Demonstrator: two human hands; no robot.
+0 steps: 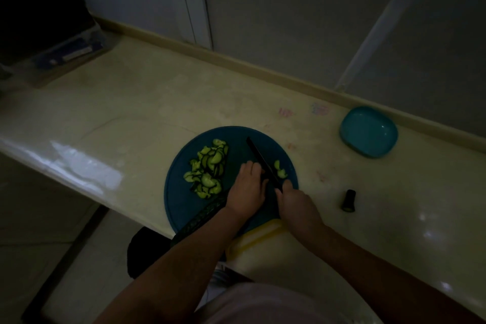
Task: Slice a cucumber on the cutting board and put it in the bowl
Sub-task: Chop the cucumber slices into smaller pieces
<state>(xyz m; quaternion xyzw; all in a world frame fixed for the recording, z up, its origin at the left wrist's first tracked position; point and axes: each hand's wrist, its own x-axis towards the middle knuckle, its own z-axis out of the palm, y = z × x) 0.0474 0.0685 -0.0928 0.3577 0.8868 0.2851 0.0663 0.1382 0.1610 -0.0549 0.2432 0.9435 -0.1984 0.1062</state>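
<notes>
Right hand (295,201) is wrapped round the handle of the knife (263,163), blade pointing to about 11 o'clock across the round blue cutting board (181,192). Left hand (247,187) lies palm down right against the blade's left side. It's too dark to tell if its fingers are curled over a piece or just pressing, so I can't call that one.

Looks like mid-slicing to me. There's a pile of slices (210,168) at the board's 10 o'clock and a few more just right of the blade. A long bit of uncut cucumber (202,216) pokes off the board's edge at 7 o'clock. The bowl (368,131) sits at 2 o'clock from the board, well apart, with nothing in it.

Next I'd guess more cuts, with the fingertips tucked back from the blade, then carrying slices over.

Room-wise, the board overhangs the near edge of the table (157,102), so watch that. The path to the bowl is open. A stub (349,200) stands at 3 o'clock, and a raised lip (263,71) runs behind.
</notes>
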